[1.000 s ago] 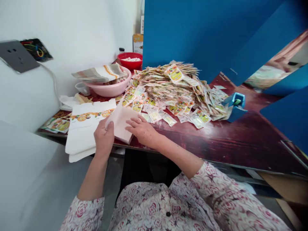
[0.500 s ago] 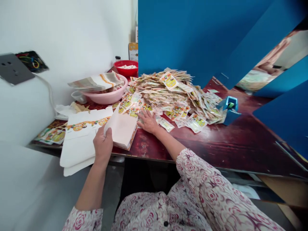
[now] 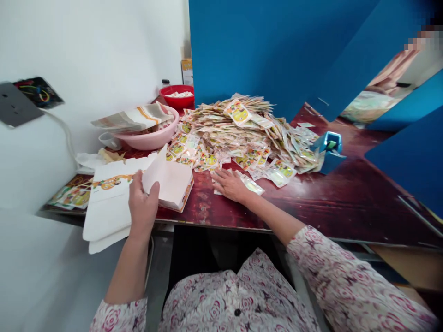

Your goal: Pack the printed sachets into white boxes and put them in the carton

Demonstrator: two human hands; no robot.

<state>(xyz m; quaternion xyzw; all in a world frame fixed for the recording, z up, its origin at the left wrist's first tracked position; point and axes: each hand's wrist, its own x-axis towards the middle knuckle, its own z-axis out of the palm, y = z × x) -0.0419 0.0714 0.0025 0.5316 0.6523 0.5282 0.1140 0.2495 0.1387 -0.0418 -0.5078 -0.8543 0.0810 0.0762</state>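
A small white cardboard box [image 3: 173, 182] with an orange printed side lies near the table's front edge, its lid flap [image 3: 156, 170] raised. My left hand [image 3: 143, 198] is closed on this box at its left side, by the flap; some fingers are hidden behind it. To the right of the box, my right hand [image 3: 229, 183] lies palm down with fingers spread over a few small packets [image 3: 252, 184] on the tabletop. Just beyond it rises a large heap of printed packets [image 3: 238, 129].
Flattened white cartons [image 3: 110, 207] overhang the front edge at left. Behind them stand a pink basin [image 3: 148, 138] with folded sheets on it, a white cup [image 3: 110, 140] and a red basin [image 3: 176, 101]. A blue tape dispenser [image 3: 330, 152] sits right of the heap, before blue partitions [image 3: 270, 50].
My right hand has moved right and toward me, away from the box, and now covers packets. My left hand stays at the box flap. The whole view has shifted slightly.
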